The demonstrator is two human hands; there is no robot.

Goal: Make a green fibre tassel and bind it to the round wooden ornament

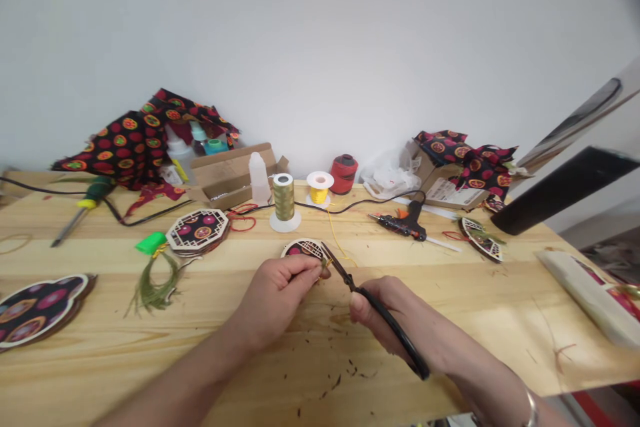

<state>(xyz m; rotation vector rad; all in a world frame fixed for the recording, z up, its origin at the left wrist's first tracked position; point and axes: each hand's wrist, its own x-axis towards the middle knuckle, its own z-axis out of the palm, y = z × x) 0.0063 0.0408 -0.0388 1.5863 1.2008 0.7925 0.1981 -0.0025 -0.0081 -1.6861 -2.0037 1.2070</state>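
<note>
My left hand (287,287) is closed in a pinch on a small wooden ornament (303,247) with lattice cut-outs and dark patterned fabric, partly hidden behind the fingers. A bit of yellow thread shows at the fingertips. In my right hand (383,310) is a pair of black-handled scissors (345,273), thumb and fingers wrapped about the pivot and handles. The blades point up and left, their tips close to the ornament's right edge and the thread. Yellow thread also trails across the table from a white spool (319,192) behind.
A gold thread spool (284,200), red thread cone (344,173) and glue gun (407,221) stand or lie behind. To the left are an octagonal ornament (197,232), a green tassel (156,280) and a screwdriver (83,210). A black cable crosses the table's back; dark scraps lie in front.
</note>
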